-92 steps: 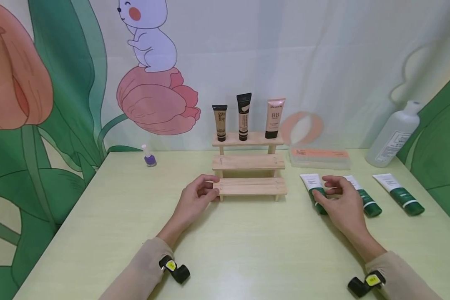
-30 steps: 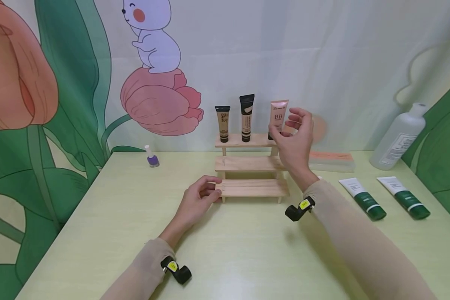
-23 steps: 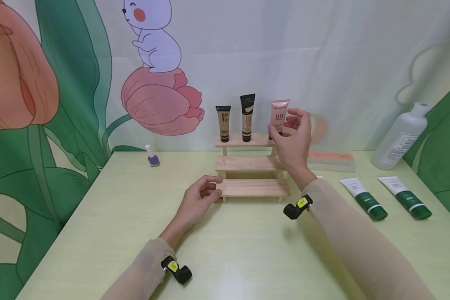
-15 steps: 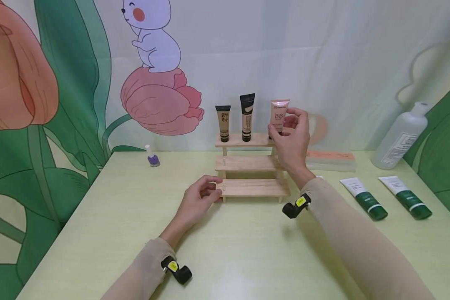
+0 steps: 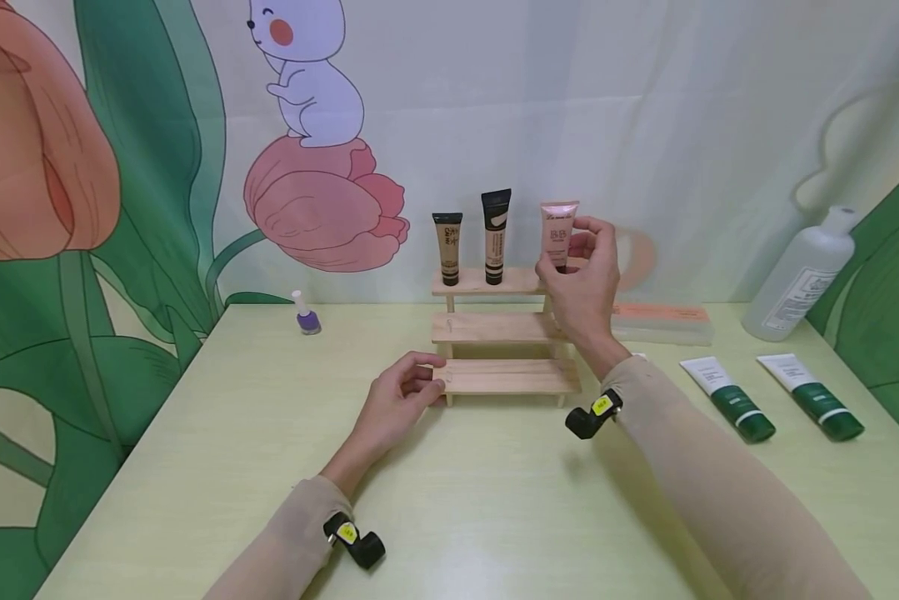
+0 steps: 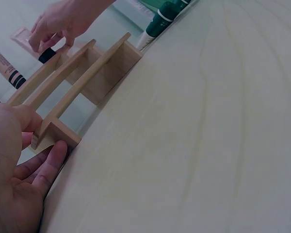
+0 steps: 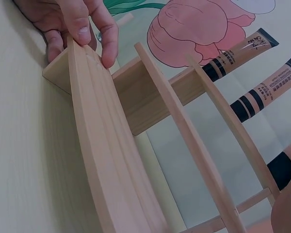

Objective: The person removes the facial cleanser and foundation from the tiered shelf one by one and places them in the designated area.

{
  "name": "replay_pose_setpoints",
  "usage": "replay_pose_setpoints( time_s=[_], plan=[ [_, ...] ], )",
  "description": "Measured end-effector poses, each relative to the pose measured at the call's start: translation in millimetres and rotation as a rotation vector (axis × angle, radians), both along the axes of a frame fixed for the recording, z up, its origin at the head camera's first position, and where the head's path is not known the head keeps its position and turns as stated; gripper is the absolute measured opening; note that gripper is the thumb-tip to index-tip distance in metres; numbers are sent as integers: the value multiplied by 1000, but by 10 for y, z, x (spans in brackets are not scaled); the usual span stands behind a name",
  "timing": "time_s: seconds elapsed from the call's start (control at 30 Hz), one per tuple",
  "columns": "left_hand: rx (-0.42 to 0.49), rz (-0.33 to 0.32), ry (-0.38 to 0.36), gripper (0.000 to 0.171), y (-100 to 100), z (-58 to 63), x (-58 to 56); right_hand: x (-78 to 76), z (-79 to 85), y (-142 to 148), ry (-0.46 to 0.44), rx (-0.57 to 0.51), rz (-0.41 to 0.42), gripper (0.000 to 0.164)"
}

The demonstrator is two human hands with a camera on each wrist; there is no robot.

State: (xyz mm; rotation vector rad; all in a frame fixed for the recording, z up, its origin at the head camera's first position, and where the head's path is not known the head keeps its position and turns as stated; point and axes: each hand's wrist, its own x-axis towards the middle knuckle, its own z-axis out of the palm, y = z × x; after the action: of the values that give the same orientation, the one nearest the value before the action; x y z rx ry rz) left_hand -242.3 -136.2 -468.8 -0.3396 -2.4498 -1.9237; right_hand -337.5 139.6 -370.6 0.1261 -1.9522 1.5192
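A three-step wooden display stand (image 5: pixel 501 377) stands on the table. My left hand (image 5: pixel 395 400) grips the left end of its lowest step; in the left wrist view, fingers (image 6: pixel 51 167) curl against the end piece. At the top step's right end, my right hand (image 5: pixel 587 279) pinches a pink BB cream tube (image 5: pixel 559 225) between thumb and fingers. The tube is upright, its black cap (image 7: pixel 281 171) at the shelf's edge and partly covered by the hand. To its left on that step stand a black-topped concealer-like tube (image 5: pixel 496 237) and a smaller gold-brown tube (image 5: pixel 450 250).
Two green and white tubes (image 5: pixel 728 400) (image 5: pixel 811 397) lie at the right; another is mostly behind the right forearm. A flat clear box with an orange label (image 5: pixel 662 323) and a white bottle (image 5: pixel 800 273) are behind them. Purple nail polish (image 5: pixel 307 318) stands at the left.
My right hand has moved left and away from the green and white tubes to the pink BB cream tube, and has taken hold of it. The left hand stays on the stand.
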Motion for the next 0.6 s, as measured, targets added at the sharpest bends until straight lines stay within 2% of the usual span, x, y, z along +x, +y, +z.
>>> replay_pose_setpoints(
  time_s=[0.13,0.27,0.4,0.6],
  plan=[
    [-1,0,2,29,2,-10,-6,-4,5,6,-16,15,21,60],
    [-6,-3,-1,29,-3,-10,-7,-12,35,7,-107,90,38,66],
    [-8,-2,1,29,-8,-11,-10,-37,69,-2,-199,159,22,55],
    [-3,-7,2,29,-4,-14,-11,-26,65,-2,-216,151,0,42]
  ],
)
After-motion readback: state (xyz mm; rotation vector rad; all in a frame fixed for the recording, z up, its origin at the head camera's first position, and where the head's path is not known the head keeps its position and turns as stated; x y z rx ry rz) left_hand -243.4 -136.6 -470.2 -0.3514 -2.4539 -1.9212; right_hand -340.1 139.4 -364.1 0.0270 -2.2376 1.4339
